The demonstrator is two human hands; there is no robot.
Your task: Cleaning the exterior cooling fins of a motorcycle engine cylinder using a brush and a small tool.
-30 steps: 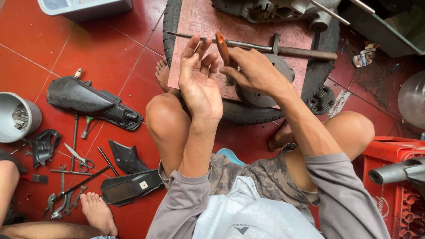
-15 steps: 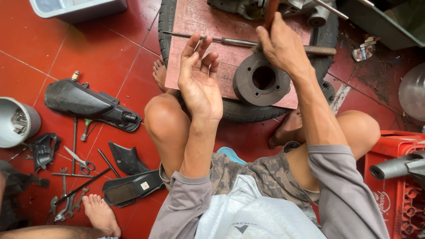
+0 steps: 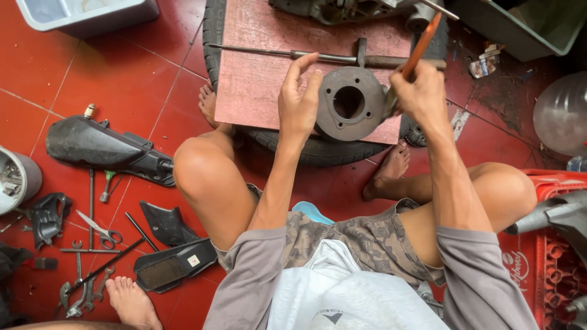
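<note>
I sit on a red tile floor with a tyre (image 3: 318,150) between my feet and a reddish board (image 3: 257,73) lying on it. A round grey metal part (image 3: 350,104) with a centre hole rests on the board. My left hand (image 3: 299,104) is at the part's left edge, fingers spread and holding nothing. My right hand (image 3: 419,95) is just right of the part, closed around an orange-handled tool (image 3: 422,46) that points up and away. The tool's working end is hidden by the hand.
A long metal rod (image 3: 318,56) lies across the board, and an engine part (image 3: 342,9) sits beyond it. On the left floor are black plastic covers (image 3: 104,150), scissors (image 3: 101,229) and wrenches (image 3: 82,287). Another person's foot (image 3: 128,302) is there too. A red crate (image 3: 550,263) stands at right.
My right hand lifted off the round part, swung up toward the far side, then came down to its right with the tool. My left hand lowered beside the part.
</note>
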